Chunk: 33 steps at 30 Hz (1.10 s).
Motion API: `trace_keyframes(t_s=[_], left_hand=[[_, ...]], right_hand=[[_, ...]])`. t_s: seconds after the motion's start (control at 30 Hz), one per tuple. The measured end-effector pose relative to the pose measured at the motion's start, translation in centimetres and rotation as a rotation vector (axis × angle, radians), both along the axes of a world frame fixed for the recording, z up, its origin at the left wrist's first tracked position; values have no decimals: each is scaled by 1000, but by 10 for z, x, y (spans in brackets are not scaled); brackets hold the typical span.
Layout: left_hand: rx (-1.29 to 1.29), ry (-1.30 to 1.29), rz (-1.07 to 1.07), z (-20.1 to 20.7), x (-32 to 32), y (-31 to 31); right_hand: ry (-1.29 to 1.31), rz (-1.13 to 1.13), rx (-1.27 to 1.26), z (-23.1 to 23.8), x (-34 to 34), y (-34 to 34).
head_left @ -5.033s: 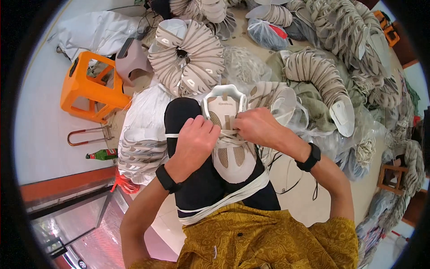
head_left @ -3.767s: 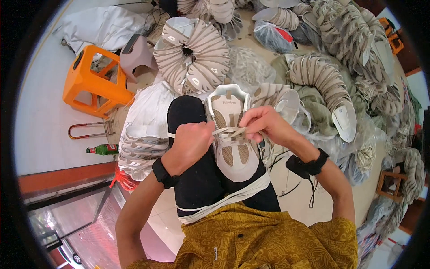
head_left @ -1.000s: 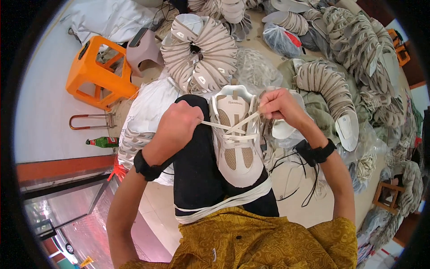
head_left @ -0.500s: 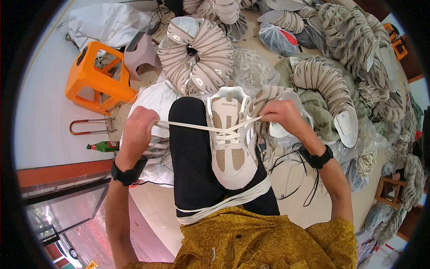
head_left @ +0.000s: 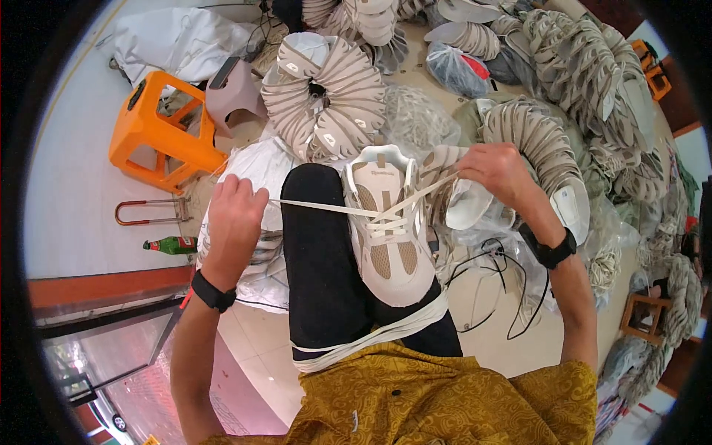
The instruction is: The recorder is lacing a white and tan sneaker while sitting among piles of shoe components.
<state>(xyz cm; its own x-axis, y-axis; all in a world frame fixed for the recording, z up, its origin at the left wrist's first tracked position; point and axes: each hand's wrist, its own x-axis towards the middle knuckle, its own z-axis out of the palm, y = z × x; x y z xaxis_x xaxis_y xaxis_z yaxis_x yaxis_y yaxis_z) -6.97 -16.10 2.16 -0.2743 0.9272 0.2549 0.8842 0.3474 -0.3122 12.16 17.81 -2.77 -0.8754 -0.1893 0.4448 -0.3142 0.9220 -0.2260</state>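
Tiled floor (head_left: 504,352) below. Beige sneaker upper (head_left: 393,274), over black trouser leg (head_left: 434,334); left hand (head_left: 236,221) at its nine o'clock, right hand (head_left: 495,172) at two, fingers closed, each pinching taut lace (head_left: 319,205). Orange stool (head_left: 135,122), ten o'clock; coiled stack of uppers (head_left: 348,85), eleven.

Orange stool (head_left: 178,145) beside a greyish stool (head_left: 231,89), green bottle (head_left: 173,244), white car (head_left: 106,417) lower left

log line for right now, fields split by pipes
left hand: pinching lace | right hand: pinching lace | lace: crossed, strands pulled outward | shoe: on black trousers, toe toward person
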Motion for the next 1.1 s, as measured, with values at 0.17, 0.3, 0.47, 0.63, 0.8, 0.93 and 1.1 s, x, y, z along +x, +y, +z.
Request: trace_keyframes(t_s=[0.17, 0.3, 0.47, 0.63, 0.8, 0.93, 1.1], left_hand=[[-50, -344, 372, -10, 1, -4], [356, -1355, 535, -15, 1, 1], [1034, -2255, 67, -15, -3, 15], [1218, -2037, 24, -3, -59, -25], [986, -1287, 227, 21, -152, -147], [737, -809, 517, 59, -234, -289], [321, -252, 571, 121, -281, -444]], right_hand=[[-296, -67, 180, -46, 1, -6], [-4, -191, 115, -40, 4, 2], [149, -254, 321, -13, 2, 1], [-86, -748, 153, -18, 16, -2], [-55, -84, -1830, -37, 28, 16], [334, 36, -1918, -17, 85, 113], [447, -441, -1646, 32, 261, 274]])
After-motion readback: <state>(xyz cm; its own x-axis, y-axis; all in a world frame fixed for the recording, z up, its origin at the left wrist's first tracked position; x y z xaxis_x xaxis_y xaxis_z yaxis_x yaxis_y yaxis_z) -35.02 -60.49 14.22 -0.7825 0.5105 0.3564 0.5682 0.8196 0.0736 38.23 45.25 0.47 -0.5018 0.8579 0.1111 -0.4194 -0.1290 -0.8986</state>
